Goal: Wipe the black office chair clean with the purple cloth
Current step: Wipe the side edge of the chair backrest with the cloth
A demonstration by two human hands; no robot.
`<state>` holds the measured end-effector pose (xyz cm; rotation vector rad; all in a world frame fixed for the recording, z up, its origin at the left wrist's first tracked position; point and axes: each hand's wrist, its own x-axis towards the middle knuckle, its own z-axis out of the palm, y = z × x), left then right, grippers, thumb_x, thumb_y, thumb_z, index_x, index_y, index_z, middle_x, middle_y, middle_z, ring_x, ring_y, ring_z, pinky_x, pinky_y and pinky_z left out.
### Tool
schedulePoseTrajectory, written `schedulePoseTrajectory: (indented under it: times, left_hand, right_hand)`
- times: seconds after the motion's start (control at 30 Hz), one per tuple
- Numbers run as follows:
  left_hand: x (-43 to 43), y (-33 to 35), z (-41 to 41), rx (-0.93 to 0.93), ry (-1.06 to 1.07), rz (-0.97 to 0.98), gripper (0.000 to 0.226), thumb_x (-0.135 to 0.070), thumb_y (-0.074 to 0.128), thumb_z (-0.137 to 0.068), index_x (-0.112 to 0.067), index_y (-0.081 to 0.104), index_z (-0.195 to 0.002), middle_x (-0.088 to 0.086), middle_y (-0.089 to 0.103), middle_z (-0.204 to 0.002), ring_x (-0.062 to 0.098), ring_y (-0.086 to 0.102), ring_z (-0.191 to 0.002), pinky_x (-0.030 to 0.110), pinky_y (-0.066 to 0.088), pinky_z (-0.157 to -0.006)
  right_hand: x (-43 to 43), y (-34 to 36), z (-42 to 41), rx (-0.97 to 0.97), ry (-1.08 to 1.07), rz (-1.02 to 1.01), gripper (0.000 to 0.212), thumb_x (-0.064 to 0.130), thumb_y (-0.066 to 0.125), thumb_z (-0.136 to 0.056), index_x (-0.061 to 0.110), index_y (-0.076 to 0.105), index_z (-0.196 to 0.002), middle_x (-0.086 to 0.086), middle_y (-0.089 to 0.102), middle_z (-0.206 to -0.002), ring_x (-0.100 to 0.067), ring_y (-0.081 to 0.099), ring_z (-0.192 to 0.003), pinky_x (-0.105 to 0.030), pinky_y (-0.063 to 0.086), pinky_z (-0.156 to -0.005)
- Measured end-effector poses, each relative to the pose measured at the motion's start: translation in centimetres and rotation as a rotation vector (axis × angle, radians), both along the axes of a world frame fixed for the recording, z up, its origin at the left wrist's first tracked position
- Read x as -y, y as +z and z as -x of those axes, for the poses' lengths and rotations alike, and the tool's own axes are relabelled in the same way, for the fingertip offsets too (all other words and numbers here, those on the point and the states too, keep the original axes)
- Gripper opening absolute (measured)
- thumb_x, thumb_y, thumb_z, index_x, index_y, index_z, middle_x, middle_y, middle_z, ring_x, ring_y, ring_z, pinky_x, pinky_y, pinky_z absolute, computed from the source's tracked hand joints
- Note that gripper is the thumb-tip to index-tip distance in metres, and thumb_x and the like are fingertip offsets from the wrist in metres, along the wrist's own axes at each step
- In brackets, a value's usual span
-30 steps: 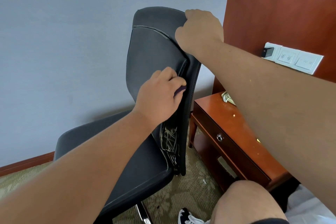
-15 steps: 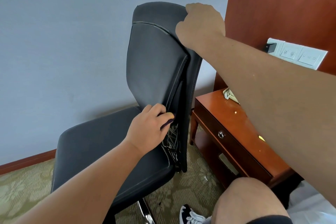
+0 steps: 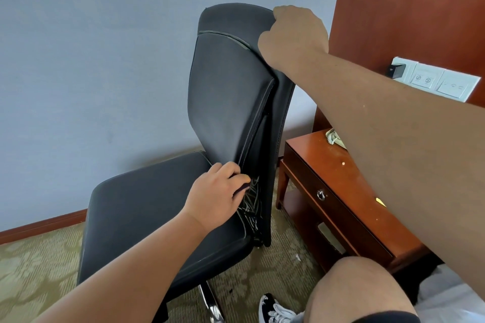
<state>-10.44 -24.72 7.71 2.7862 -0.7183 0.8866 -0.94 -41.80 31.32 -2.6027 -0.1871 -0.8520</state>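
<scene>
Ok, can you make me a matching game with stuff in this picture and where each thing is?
Things:
1. left hand
2. right hand
3. shoe
4. switches

Places:
A. on the red-brown wall panel
B. at the top of the chair back
C. on the carpet by the chair's base
D. low on the chair back's edge, near the seat

Pairs: 1-D, 2-B, 3-C, 4-A
</scene>
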Motion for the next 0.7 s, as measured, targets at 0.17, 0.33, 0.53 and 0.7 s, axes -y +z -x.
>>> schedulePoseTrajectory:
  times: [0.17, 0.33, 0.53, 0.7]
  left_hand:
    - [0.9, 0.9, -1.1, 0.116, -0.014, 0.016, 0.017, -0.033, 0.057, -0.094, -0.027, 0.068, -0.106, -0.008, 0.054, -0.100, 0.016, 0.047, -0.075, 0.029, 0.048, -0.064]
    - [0.2, -2.3, -1.0, 0.114, 0.015, -0.059, 0.021, -0.029, 0.056, -0.095, -0.024, 0.068, -0.112, -0.004, 0.056, -0.103, 0.017, 0.045, -0.073, 0.030, 0.048, -0.066]
    - [0.3, -4.4, 0.0, 0.018, 0.085, -0.075, 0.021, -0.030, 0.061, -0.092, -0.025, 0.070, -0.109, -0.005, 0.056, -0.100, 0.016, 0.047, -0.074, 0.030, 0.050, -0.059]
    - [1.5, -1.9, -0.3, 0.097, 0.062, 0.009, 0.020, -0.030, 0.061, -0.093, -0.024, 0.069, -0.110, -0.006, 0.054, -0.102, 0.015, 0.050, -0.076, 0.029, 0.050, -0.059]
  right_hand:
    - [0.0, 0.0, -0.1, 0.012, 0.004, 0.003, 0.010, 0.014, 0.043, -0.078, 0.016, 0.047, -0.087, 0.000, 0.052, -0.092, -0.025, 0.048, -0.080, -0.027, 0.025, -0.049]
    - [0.2, -0.1, -0.4, 0.004, 0.013, -0.005, 0.005, 0.014, 0.042, -0.077, 0.018, 0.044, -0.081, 0.001, 0.051, -0.091, -0.024, 0.048, -0.080, -0.027, 0.026, -0.050]
    - [0.1, -0.1, -0.5, 0.016, 0.021, -0.022, 0.008, 0.014, 0.043, -0.077, 0.017, 0.046, -0.084, 0.002, 0.051, -0.087, -0.023, 0.049, -0.079, -0.025, 0.026, -0.050]
    - [0.1, -0.1, -0.4, -0.002, 0.021, -0.039, 0.011, 0.014, 0.043, -0.075, 0.021, 0.035, -0.070, 0.006, 0.043, -0.073, -0.022, 0.047, -0.075, -0.026, 0.026, -0.049]
